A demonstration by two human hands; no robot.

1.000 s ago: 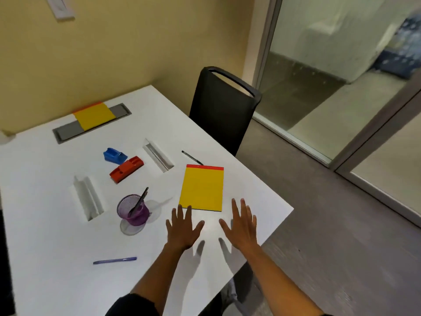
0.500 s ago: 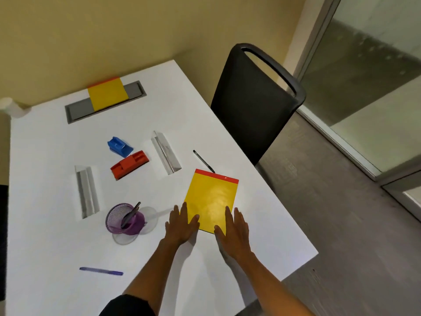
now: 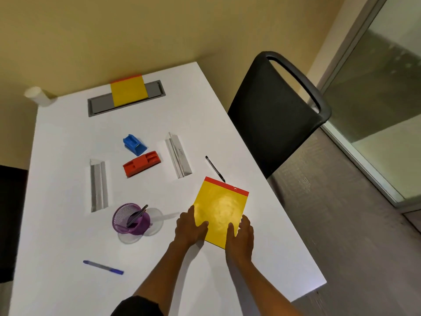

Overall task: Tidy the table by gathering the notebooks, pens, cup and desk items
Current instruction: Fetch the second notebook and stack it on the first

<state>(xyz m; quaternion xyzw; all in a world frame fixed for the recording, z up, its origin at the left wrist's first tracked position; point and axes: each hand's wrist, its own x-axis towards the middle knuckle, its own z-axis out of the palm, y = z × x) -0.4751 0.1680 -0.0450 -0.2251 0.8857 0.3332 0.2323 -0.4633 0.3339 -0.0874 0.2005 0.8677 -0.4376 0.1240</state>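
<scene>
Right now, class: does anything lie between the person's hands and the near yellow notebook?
Nothing visible does. The left hand and right hand already rest on the near yellow notebook at its near corners. The black pen lies beyond its far edge, out of the way.

A yellow pad point(image 3: 220, 210) lies flat near a black pen point(image 3: 215, 168), purple cup point(image 3: 130, 218), blue pen point(image 3: 103, 267) and second pad point(image 3: 129, 90).
</scene>
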